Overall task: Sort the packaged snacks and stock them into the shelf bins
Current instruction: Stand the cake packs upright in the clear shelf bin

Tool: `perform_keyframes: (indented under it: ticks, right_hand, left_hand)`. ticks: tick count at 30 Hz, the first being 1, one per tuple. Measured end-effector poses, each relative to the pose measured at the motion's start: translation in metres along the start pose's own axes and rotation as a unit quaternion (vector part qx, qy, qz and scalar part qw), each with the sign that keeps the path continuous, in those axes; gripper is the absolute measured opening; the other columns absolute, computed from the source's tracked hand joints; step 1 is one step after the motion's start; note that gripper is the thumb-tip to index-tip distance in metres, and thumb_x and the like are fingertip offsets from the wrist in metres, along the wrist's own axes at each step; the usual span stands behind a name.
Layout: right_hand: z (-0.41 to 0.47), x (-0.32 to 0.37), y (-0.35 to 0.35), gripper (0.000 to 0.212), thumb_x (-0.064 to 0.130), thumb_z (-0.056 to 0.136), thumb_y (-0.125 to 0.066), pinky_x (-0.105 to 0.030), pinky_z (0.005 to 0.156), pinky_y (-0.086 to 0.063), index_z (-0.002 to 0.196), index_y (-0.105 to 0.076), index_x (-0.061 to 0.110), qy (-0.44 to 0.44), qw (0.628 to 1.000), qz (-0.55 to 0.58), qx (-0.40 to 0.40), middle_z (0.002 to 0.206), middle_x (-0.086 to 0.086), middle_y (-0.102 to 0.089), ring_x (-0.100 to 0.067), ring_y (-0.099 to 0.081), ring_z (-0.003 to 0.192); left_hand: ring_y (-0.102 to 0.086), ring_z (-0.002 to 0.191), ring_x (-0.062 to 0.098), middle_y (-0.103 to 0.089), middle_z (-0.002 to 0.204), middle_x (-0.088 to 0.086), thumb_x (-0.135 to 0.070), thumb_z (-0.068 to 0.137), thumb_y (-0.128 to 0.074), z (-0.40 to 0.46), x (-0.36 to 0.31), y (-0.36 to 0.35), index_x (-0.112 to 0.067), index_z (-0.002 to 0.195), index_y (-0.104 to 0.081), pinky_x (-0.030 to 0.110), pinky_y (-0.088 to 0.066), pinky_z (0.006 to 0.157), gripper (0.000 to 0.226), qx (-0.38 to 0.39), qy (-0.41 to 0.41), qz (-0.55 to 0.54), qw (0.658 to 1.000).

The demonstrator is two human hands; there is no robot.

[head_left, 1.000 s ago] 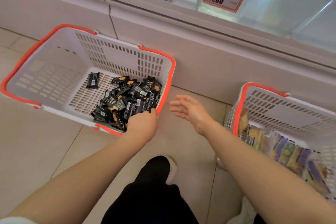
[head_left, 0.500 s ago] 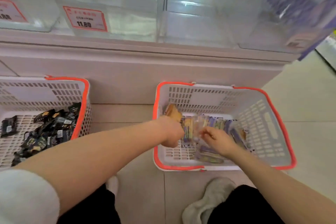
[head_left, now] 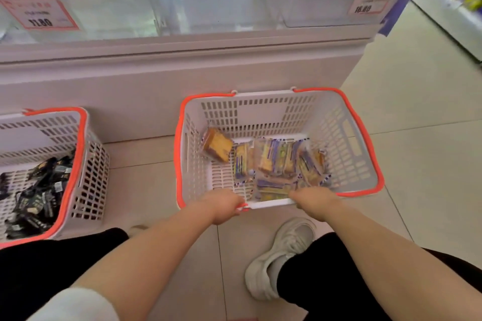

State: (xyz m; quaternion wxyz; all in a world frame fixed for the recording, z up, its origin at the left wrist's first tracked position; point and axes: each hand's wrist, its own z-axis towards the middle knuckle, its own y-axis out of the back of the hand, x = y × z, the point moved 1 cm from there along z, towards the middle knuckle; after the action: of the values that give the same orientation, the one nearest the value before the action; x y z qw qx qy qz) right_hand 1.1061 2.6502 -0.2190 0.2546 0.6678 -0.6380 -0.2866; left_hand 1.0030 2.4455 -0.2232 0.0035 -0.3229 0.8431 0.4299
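Down on the tiled floor stand two white slotted plastic baskets with orange rims. Both hands grasp the near rim of the right-hand basket [head_left: 347,122]: the left hand [head_left: 224,207] is curled over it by an orange clip, and the right hand [head_left: 314,200] clutches it further along. Inside lies a loose heap of clear-wrapped yellow and purple snack packs [head_left: 276,164], too jumbled to count. The left-hand basket [head_left: 80,154] holds many small glossy black packets [head_left: 39,195]. Above, clear plastic shelf bins [head_left: 221,2] carry two red-bordered price cards [head_left: 39,14].
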Motion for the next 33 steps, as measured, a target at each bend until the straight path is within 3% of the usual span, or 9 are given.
perform_keyframes:
  ticks: [4,9,14,17,20,26,28,29,33]
  right_hand:
    - [0.010,0.027,0.008,0.033,0.017,0.097,-0.041,-0.034,0.069,-0.037,0.130,-0.042,0.019,0.024,0.998,0.008,-0.049,0.120,-0.010,-0.056,-0.029,-0.056,0.107]
    - [0.031,0.067,0.026,0.025,0.026,0.096,-0.047,-0.033,0.066,-0.039,0.120,-0.046,0.019,0.078,0.996,-0.005,-0.051,0.114,-0.008,-0.059,-0.028,-0.058,0.101]
    - [0.043,0.080,0.061,0.039,0.042,0.090,-0.057,-0.036,0.081,-0.046,0.120,-0.053,0.017,0.086,0.995,0.050,0.027,0.118,-0.006,-0.059,-0.025,-0.055,0.105]
    - [0.041,0.080,0.112,0.030,0.039,0.094,-0.050,-0.036,0.085,-0.048,0.112,-0.058,0.016,0.084,0.967,0.209,-0.118,0.110,-0.003,-0.063,-0.021,-0.058,0.099]
    - [0.039,0.069,0.175,0.028,0.029,0.096,-0.048,-0.031,0.086,-0.045,0.117,-0.059,0.016,0.057,0.905,0.270,-0.324,0.114,-0.001,-0.062,-0.018,-0.058,0.104]
    - [0.043,0.027,0.297,0.044,-0.002,0.084,-0.052,-0.045,0.100,-0.037,0.129,-0.051,0.002,-0.025,0.770,0.180,-0.612,0.138,-0.022,-0.044,-0.041,-0.044,0.122]
    - [0.052,0.013,0.322,0.053,0.003,0.086,-0.053,-0.046,0.106,-0.030,0.138,-0.041,0.004,-0.072,0.792,0.144,-0.589,0.146,-0.021,-0.034,-0.040,-0.036,0.129]
    - [0.057,0.005,0.329,0.054,0.007,0.088,-0.053,-0.044,0.107,-0.027,0.140,-0.039,0.007,-0.085,0.811,0.127,-0.564,0.147,-0.018,-0.033,-0.038,-0.035,0.131]
    - [0.070,-0.021,0.345,0.027,0.023,0.093,-0.050,-0.034,0.101,-0.022,0.120,-0.053,0.021,-0.089,0.857,0.059,-0.505,0.122,-0.003,-0.058,-0.026,-0.049,0.114]
  left_hand:
    - [-0.056,0.099,0.028,-0.062,0.109,0.011,-0.029,0.098,-0.042,-0.023,0.023,-0.003,-0.015,0.111,-0.058,0.035,-0.041,0.080,0.025,0.003,0.017,-0.020,1.000]
    - [-0.054,0.106,0.028,-0.060,0.116,0.011,-0.026,0.095,-0.046,-0.053,0.058,-0.009,-0.013,0.115,-0.055,0.036,-0.041,0.085,0.025,0.020,0.066,-0.006,0.998]
    - [-0.053,0.113,0.025,-0.059,0.124,0.006,-0.049,0.091,-0.049,-0.069,0.079,0.005,-0.018,0.129,-0.051,0.034,-0.043,0.090,0.049,0.005,0.116,-0.018,0.993]
    - [-0.057,0.105,0.025,-0.063,0.113,0.006,-0.041,0.093,-0.044,-0.075,0.095,0.049,-0.017,0.116,-0.059,0.035,-0.047,0.085,0.037,-0.095,0.118,-0.048,0.987]
    - [-0.060,0.099,0.025,-0.066,0.112,0.006,-0.029,0.094,-0.043,-0.077,0.108,0.114,-0.016,0.111,-0.061,0.037,-0.049,0.083,0.028,-0.242,0.106,-0.038,0.964]
    - [-0.059,0.103,0.035,-0.062,0.113,0.018,-0.002,0.086,-0.054,-0.081,0.114,0.251,0.001,0.112,-0.062,0.043,-0.050,0.084,0.027,-0.536,-0.029,0.048,0.842]
    - [-0.061,0.099,0.038,-0.063,0.111,0.022,0.007,0.077,-0.060,-0.078,0.116,0.282,0.006,0.107,-0.063,0.045,-0.053,0.079,0.031,-0.592,-0.053,0.102,0.798]
    - [-0.059,0.103,0.038,-0.061,0.115,0.021,0.006,0.078,-0.060,-0.074,0.118,0.294,0.006,0.111,-0.062,0.045,-0.052,0.080,0.033,-0.589,-0.047,0.109,0.799]
    - [-0.048,0.117,0.028,-0.051,0.130,0.008,-0.022,0.095,-0.046,-0.055,0.131,0.318,-0.008,0.126,-0.048,0.038,-0.039,0.089,0.033,-0.470,0.073,0.166,0.864]
